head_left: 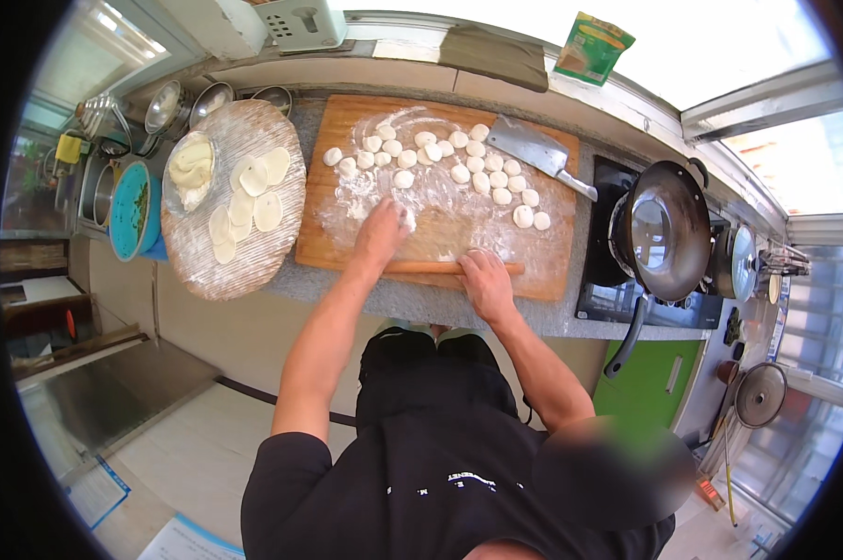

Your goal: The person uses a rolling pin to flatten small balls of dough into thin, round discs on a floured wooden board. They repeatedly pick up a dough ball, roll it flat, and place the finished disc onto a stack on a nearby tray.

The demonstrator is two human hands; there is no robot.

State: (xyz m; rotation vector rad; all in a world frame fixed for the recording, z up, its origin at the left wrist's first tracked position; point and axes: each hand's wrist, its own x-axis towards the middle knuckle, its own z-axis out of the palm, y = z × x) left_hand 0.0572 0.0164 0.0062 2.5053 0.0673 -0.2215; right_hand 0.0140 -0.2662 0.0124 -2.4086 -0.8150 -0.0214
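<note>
A wooden board (552,252) dusted with flour lies before me. My left hand (384,233) reaches over its near left part, fingers bent down at the loose flour (356,201) and closed on a small white dough piece (408,220), partly hidden by them. Close to the board's near edge, my right hand (486,277) grips a thin wooden rolling pin (421,268) toward its right end. Several small round dough pieces (404,179) are spread across the far half and right side of the board. A cleaver (530,147) lies at the far right corner, its handle pointing right.
Left of the board, a round floured board (197,257) carries flat dough wrappers (267,212) and a bowl of pale filling (193,166). Beyond it stands a turquoise basin (127,213). On the right, a wok (669,233) sits on the stove, its long handle (630,341) jutting toward me.
</note>
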